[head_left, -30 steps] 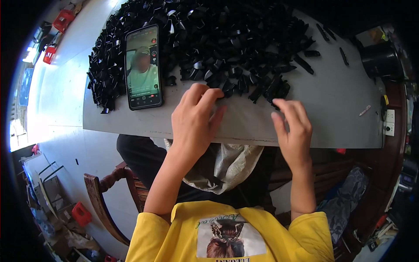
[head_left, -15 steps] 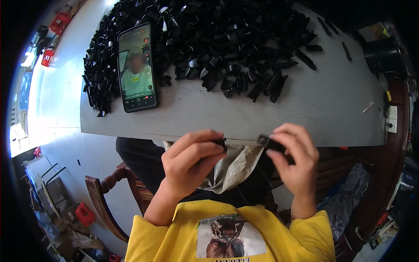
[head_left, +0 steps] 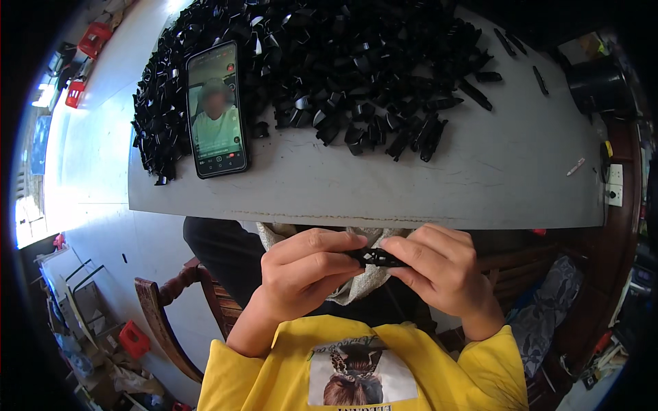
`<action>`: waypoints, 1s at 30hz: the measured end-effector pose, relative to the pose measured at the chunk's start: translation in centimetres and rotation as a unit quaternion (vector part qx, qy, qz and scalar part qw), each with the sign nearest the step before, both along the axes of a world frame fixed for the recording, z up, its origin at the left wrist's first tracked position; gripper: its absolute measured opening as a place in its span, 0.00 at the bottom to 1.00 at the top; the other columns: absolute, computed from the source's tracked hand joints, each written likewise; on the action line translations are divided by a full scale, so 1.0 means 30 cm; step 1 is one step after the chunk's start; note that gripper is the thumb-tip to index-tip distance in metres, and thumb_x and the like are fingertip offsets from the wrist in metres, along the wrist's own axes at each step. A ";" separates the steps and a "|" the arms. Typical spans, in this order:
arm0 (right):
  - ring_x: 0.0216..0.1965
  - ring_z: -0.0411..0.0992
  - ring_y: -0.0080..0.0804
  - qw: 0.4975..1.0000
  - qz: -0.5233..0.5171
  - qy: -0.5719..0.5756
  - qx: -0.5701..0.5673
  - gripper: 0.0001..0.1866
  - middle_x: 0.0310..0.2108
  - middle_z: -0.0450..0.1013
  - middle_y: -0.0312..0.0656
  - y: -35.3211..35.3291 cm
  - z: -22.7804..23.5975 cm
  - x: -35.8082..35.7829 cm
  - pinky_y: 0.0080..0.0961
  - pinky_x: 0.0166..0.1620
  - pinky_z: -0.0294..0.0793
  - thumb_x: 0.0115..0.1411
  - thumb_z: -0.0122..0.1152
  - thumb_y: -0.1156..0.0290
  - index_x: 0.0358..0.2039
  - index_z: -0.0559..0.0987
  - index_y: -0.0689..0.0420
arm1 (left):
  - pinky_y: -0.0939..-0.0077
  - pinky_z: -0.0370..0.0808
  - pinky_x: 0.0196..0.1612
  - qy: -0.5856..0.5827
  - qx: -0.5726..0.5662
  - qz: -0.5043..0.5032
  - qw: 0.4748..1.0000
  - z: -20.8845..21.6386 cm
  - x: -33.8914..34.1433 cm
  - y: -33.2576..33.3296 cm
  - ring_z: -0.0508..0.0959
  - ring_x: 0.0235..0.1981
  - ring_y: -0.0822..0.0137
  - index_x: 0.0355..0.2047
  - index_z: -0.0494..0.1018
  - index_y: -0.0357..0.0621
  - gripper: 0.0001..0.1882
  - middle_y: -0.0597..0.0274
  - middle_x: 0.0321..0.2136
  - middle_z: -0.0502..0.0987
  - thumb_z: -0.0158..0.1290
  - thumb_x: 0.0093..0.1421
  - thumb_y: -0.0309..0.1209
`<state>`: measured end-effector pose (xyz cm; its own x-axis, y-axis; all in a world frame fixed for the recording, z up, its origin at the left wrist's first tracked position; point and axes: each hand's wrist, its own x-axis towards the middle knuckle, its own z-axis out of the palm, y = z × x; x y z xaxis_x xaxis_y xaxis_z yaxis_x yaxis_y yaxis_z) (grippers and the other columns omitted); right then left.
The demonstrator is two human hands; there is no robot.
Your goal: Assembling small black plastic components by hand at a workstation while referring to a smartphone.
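In front of my chest, past the table's near edge, my two hands meet at black plastic clip pieces with openwork gaps. My left hand pinches the left end between thumb and fingers. The right end sits in the pinch of my right hand. Fingers cover much of the pieces, so whether they are fitted together cannot be seen. Below them, a pale woven sack lies open over my lap. A big heap of similar curved black plastic pieces covers the far part of the table.
A phone playing a video leans against the heap at left. The grey table ends just beyond my hands. A wooden chair stands at lower left. A black round container is at far right, with a small white stick nearer.
My hands were apart, each pinching a black piece. They have come together, the right moving left and down, and the pieces now meet between them.
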<state>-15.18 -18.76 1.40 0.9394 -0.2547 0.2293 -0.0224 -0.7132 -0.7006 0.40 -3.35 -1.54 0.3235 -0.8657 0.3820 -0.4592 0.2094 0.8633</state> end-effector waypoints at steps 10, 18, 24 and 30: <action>0.30 0.75 0.31 0.985 0.146 -0.075 -0.047 0.09 0.28 0.73 0.41 0.103 -0.038 0.011 0.25 0.31 0.77 0.48 0.61 0.76 0.32 0.80 0.62 | 0.58 0.73 0.52 0.411 0.023 -0.168 0.896 0.004 -0.123 -0.042 0.76 0.48 0.46 0.38 0.75 0.25 0.36 0.38 0.36 0.79 0.32 0.68 0.52; 0.34 0.70 0.47 0.994 -0.046 0.048 -0.091 0.15 0.33 0.69 0.47 -0.084 -0.113 0.027 0.38 0.37 0.69 0.44 0.54 0.85 0.36 0.72 0.61 | 0.68 0.73 0.44 -0.092 0.059 0.144 0.984 -0.041 -0.004 -0.182 0.75 0.43 0.56 0.44 0.74 0.40 0.20 0.51 0.43 0.72 0.56 0.49 0.17; 0.32 0.69 0.45 0.960 -0.190 0.065 -0.196 0.22 0.32 0.66 0.45 -0.229 -0.162 0.038 0.37 0.36 0.70 0.41 0.55 0.89 0.40 0.72 0.59 | 0.66 0.73 0.38 -0.188 0.100 0.172 0.962 -0.091 0.041 -0.248 0.74 0.39 0.54 0.40 0.72 0.40 0.16 0.54 0.40 0.71 0.56 0.49 0.18; 0.36 0.71 0.46 0.944 -0.151 -0.002 -0.294 0.19 0.41 0.69 0.44 -0.168 -0.139 0.017 0.36 0.36 0.72 0.43 0.56 0.89 0.37 0.72 0.60 | 0.67 0.74 0.38 -0.209 0.074 0.181 0.958 -0.096 0.055 -0.215 0.75 0.36 0.53 0.34 0.72 0.38 0.12 0.56 0.37 0.73 0.57 0.48 0.17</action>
<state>-14.67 -23.81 -2.79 0.8433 -0.3373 0.4184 -0.2840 -0.9406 -0.1859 2.05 -9.81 -4.43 0.4577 -0.7810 0.4249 -0.7911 -0.1395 0.5956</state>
